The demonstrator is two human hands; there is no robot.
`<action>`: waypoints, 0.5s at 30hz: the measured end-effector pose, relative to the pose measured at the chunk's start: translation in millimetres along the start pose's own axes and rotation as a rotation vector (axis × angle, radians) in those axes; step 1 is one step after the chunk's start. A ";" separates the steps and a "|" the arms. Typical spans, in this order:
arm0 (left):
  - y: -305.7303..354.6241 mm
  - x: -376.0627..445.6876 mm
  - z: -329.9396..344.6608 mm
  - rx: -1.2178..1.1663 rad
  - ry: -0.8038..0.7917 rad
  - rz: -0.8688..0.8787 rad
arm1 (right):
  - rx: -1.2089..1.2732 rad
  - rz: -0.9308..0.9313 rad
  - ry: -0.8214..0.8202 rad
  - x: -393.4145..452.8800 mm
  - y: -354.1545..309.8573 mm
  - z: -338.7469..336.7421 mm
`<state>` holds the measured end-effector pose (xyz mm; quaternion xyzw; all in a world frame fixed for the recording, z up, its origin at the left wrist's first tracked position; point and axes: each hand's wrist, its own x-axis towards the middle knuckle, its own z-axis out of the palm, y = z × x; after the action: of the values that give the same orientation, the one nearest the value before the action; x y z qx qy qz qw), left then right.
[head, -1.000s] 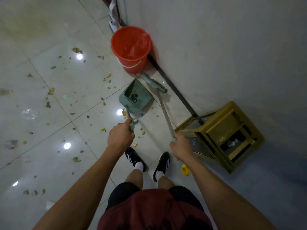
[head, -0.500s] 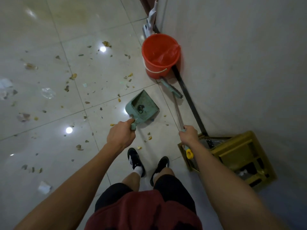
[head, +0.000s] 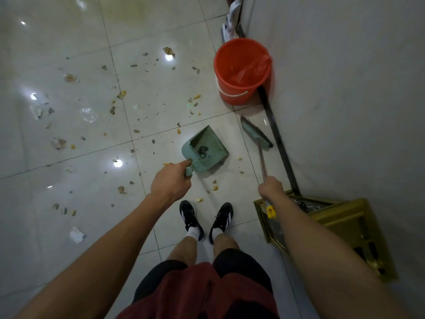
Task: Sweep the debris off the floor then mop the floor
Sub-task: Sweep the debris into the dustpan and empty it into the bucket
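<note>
The person stands on a glossy tiled floor (head: 69,261), feet together at lower centre of the frame. The left hand (head: 171,181) grips the short handle of a green dustpan (head: 207,149), fingers curled round it; the pan sits at mid-frame with its open mouth toward the upper right. The right hand (head: 271,189) is closed round the thin metal shaft of a broom (head: 256,135), whose green head lies just right of the dustpan and apart from it, close to the wall (head: 345,88). A yellow cap (head: 271,211) ends the shaft below the right wrist.

The wall runs down the whole right side of the frame. Against it in the upper right stands a red bucket (head: 241,72) with a red plastic liner, and a dark pole (head: 278,139) leans from behind the bucket down along the wall's base. In the lower right a brass-coloured stand (head: 340,217) lies against the wall, its corner just beside the right forearm.

Debris (head: 115,107) is scattered across the tiles in the left and upper centre: small brown and yellow bits, a clear wrapper, a white paper scrap (head: 77,234) at lower left. A few crumbs lie between the dustpan and the shoes (head: 207,219). The widest open floor is to the left.
</note>
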<state>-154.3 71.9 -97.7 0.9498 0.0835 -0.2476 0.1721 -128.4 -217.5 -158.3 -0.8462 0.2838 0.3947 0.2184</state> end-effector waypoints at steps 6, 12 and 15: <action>-8.2 -8.3 3.8 0.076 -0.016 0.008 | -0.009 0.030 -0.056 -5.7 24.6 28.4; -37.0 -25.3 2.6 0.058 0.000 -0.014 | 0.103 0.028 -0.129 -29.7 35.4 83.7; -62.1 -33.4 -0.5 0.049 0.009 -0.022 | 0.089 0.030 -0.153 -52.7 21.2 111.2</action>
<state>-198.1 127.1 -98.4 0.9539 0.0885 -0.2471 0.1456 -230.6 -151.1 -185.6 -0.7987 0.2962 0.4484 0.2708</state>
